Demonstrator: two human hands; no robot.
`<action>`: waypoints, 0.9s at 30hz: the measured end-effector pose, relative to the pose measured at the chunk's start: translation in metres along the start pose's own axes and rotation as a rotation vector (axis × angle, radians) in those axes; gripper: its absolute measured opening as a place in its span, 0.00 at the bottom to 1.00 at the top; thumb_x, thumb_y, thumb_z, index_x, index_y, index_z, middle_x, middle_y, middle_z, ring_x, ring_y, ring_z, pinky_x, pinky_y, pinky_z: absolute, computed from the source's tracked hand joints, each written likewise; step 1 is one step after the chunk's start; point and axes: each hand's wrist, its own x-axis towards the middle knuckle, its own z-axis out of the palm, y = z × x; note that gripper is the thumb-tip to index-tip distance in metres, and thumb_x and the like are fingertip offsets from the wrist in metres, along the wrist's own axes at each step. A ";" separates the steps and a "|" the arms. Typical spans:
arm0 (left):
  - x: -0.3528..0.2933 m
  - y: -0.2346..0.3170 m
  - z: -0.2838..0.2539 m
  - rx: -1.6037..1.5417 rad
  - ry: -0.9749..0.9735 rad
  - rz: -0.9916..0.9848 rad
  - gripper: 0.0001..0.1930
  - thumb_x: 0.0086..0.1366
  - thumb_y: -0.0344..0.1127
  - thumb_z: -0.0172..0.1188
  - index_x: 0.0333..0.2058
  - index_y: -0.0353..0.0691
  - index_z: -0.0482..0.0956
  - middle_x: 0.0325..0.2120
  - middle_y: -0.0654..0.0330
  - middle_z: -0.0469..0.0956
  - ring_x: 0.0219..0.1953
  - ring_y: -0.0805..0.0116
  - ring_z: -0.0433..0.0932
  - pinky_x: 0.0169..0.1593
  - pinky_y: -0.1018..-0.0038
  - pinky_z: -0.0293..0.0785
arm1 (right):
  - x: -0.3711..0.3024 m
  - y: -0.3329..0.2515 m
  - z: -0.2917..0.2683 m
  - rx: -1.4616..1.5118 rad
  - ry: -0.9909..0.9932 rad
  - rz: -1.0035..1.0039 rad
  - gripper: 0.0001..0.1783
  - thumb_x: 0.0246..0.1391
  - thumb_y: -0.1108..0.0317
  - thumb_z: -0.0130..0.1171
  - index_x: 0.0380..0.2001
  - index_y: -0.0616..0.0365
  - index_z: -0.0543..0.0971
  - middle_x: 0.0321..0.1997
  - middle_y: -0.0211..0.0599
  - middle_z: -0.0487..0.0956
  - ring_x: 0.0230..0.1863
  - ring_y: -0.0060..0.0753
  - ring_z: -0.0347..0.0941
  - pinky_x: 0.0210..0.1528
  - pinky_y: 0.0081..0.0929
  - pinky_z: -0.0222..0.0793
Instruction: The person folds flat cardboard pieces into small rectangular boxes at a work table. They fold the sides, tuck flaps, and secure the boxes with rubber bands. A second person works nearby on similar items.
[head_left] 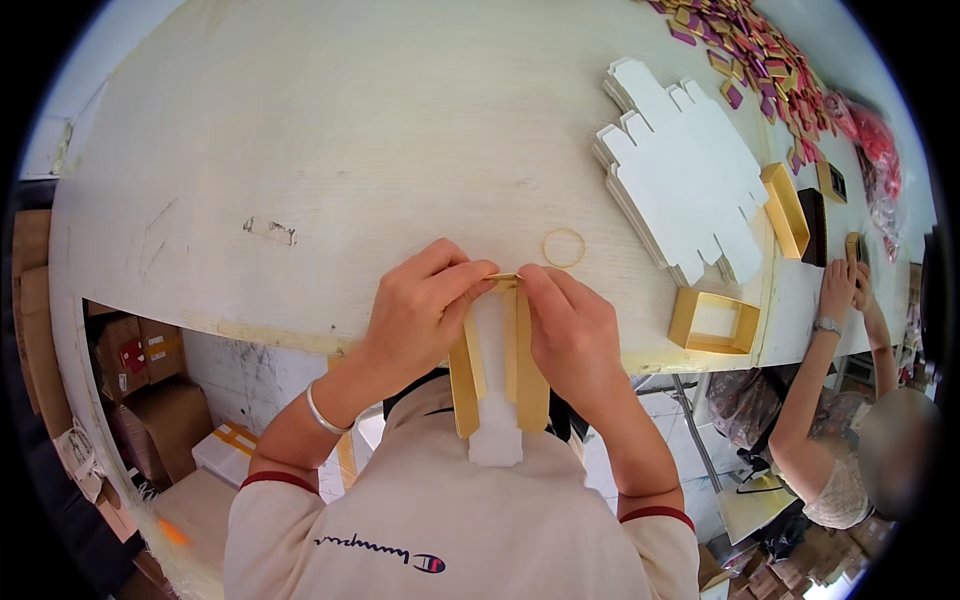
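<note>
A partly folded cardboard box [492,350], white inside with gold outer walls, is held at the table's near edge, its open end toward my body. My left hand [425,305] pinches the left corner of its far end between thumb and fingers. At the right corner of that same end, my right hand [572,325] grips the fold with thumb and fingertips. Both long gold sides stand up, and a white flap [496,445] lies flat at the near end. Just beyond my right hand, a thin yellow rubber band [564,248] rests on the table.
A stack of flat white die-cut box blanks [690,180] lies to the right. Beside it are two folded gold boxes [786,212] [745,332]. Many small gold and purple boxes [765,60] are heaped at the far right. A co-worker's hands [845,288] work on the right.
</note>
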 end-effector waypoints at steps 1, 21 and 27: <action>0.000 0.000 0.001 -0.005 0.003 0.005 0.06 0.53 0.25 0.62 0.32 0.37 0.79 0.22 0.60 0.71 0.20 0.65 0.71 0.23 0.73 0.66 | 0.001 -0.003 -0.002 -0.092 -0.079 -0.004 0.21 0.37 0.81 0.56 0.40 0.66 0.71 0.30 0.36 0.73 0.24 0.33 0.72 0.23 0.25 0.69; -0.019 0.009 -0.013 0.206 0.281 0.412 0.21 0.37 0.22 0.59 0.36 0.39 0.82 0.24 0.65 0.70 0.20 0.73 0.65 0.17 0.81 0.62 | -0.007 -0.013 -0.012 -0.065 0.233 -0.336 0.17 0.31 0.84 0.57 0.32 0.70 0.78 0.25 0.40 0.73 0.19 0.29 0.67 0.17 0.22 0.60; -0.024 0.011 -0.013 0.135 0.292 0.425 0.21 0.37 0.22 0.60 0.36 0.40 0.82 0.24 0.64 0.71 0.20 0.73 0.67 0.19 0.81 0.64 | -0.009 -0.015 -0.016 0.238 0.286 -0.256 0.15 0.33 0.84 0.57 0.32 0.70 0.78 0.30 0.46 0.78 0.24 0.35 0.74 0.23 0.22 0.71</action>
